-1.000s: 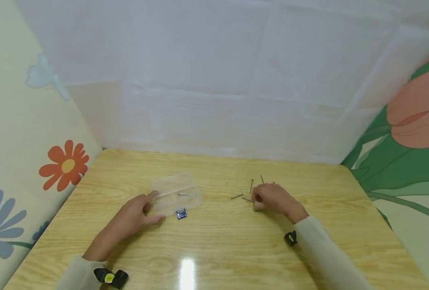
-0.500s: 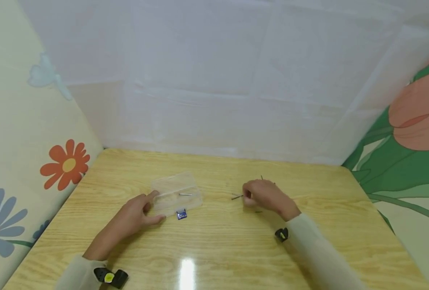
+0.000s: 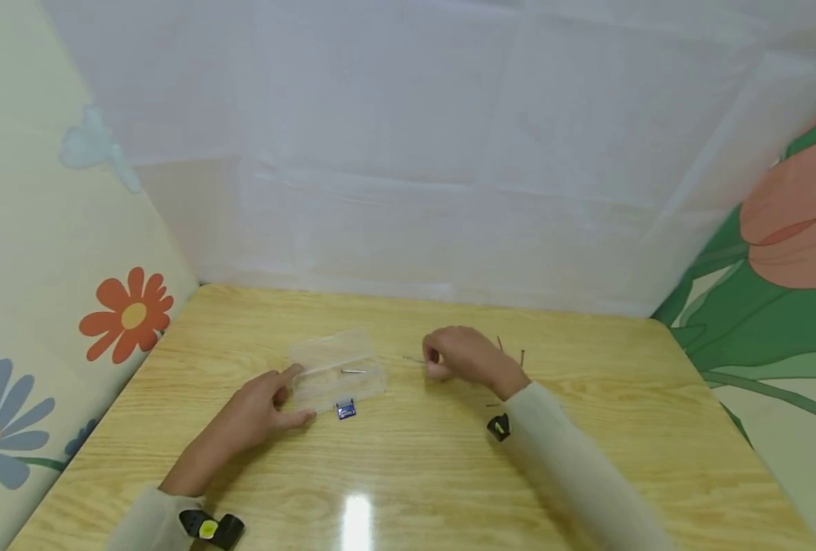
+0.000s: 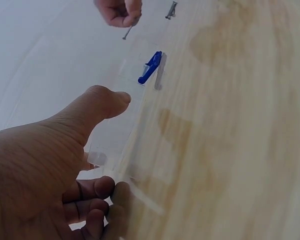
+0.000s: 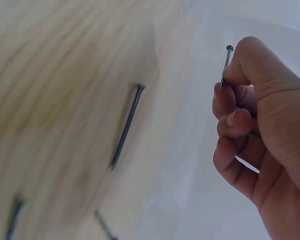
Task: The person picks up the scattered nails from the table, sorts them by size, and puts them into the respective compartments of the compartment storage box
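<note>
A nail is pinched between the thumb and forefinger of my right hand, its head pointing left in the head view. In the right wrist view that hand holds the nail above the table. My left hand grips the left end of a clear plastic box, whose lid lies folded back. Inside the box is one nail. A blue latch sits on the box's front edge. The left wrist view shows my left thumb along the box, with the other fingers curled at its end.
Loose nails lie on the wooden table around my right forearm; one nail shows large in the right wrist view. A white sheet hangs behind the table, with flower-patterned panels at both sides.
My right hand has moved left from the scattered nails toward the box, and a nail now sticks out of its pinch. The left hand and the box have stayed put.
</note>
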A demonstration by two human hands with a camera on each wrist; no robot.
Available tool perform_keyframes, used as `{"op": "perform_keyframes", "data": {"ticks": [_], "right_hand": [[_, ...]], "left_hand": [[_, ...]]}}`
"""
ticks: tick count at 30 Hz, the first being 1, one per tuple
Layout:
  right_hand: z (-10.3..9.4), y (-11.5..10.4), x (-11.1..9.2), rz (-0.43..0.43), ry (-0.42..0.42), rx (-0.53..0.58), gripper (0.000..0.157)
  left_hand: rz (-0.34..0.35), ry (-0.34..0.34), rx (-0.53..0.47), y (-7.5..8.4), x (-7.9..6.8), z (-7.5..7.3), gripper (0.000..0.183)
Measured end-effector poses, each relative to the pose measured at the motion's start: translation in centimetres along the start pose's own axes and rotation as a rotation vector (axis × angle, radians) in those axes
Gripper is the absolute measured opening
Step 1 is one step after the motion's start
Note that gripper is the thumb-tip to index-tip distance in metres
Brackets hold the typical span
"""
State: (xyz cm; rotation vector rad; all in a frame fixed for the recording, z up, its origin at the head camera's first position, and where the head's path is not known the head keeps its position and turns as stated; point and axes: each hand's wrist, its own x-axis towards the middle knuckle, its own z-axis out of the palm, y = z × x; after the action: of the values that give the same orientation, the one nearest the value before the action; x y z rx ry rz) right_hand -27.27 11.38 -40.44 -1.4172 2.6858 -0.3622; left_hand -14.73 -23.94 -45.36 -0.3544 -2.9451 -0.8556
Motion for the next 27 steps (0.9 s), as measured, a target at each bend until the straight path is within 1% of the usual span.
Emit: {"op": "perform_keyframes", "data": {"ticks": [7, 15, 19, 27], "right_hand": [[0.0, -1.3, 2.5, -0.035, -0.010, 0.018, 0.020], [0.5, -2.7, 5.2, -0.072, -0.036, -0.025, 0.017], [0.8, -3.4, 6.0, -0.078, -0.050, -0.022, 0.018], [0.8, -4.4, 6.9, -0.083, -0.058, -0.025, 0.019]], "left_hand": [[0.007, 0.002, -0.002, 0.0, 0.0, 0.0, 0.077], [0.006, 0.004, 0.000, -0.1, 0.0, -0.1, 0.075], [0.004, 0.001, -0.006, -0.1, 0.0, -0.2, 0.077], [-0.006, -0.005, -0.008, -0.1, 0.0, -0.2, 0.081]]}}
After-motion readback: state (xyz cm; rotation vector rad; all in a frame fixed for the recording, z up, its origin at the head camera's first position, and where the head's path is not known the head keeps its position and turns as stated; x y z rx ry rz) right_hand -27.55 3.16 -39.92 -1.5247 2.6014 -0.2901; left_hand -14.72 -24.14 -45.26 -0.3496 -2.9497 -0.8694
